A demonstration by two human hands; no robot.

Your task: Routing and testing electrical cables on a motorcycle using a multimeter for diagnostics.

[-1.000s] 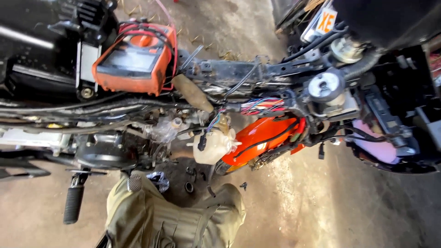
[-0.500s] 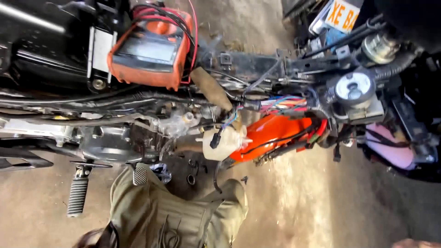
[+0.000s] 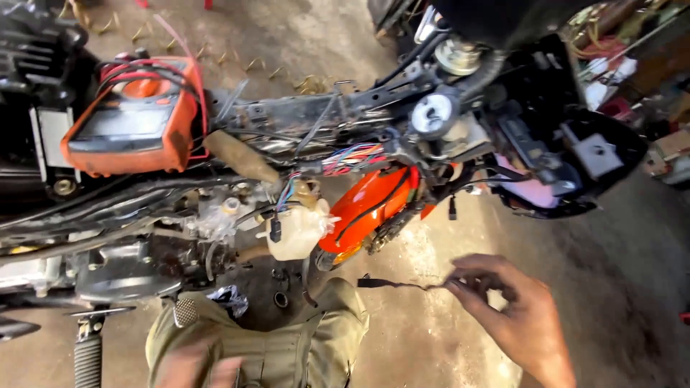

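1. Concrete workshop floor [image 3: 431, 352], dusty and stained, with bits of straw-like litter near the top of the view.
2. Stripped motorcycle frame [image 3: 309, 115], lying across the view, engine and wiring exposed.
3. Orange multimeter [image 3: 129, 126], resting on the frame at upper left, red leads coiled over its top.
4. Bundle of coloured wires [image 3: 352, 158], at mid-frame, just above the orange fender.
5. Orange fender [image 3: 366, 208], below the frame, beside a whitish plastic reservoir [image 3: 298, 233].
6. Right hand [image 3: 514, 316], lower right, thumb and fingertips pinched on one end of a thin black strip [image 3: 395, 284]; the strip runs leftward in the air above the floor, below the fender.
7. Left hand [image 3: 201, 366], blurred at the bottom edge, over an olive trouser knee [image 3: 302, 345]; whether it is open or closed cannot be told.
8. Footpeg [image 3: 88, 356], ribbed, at lower left.
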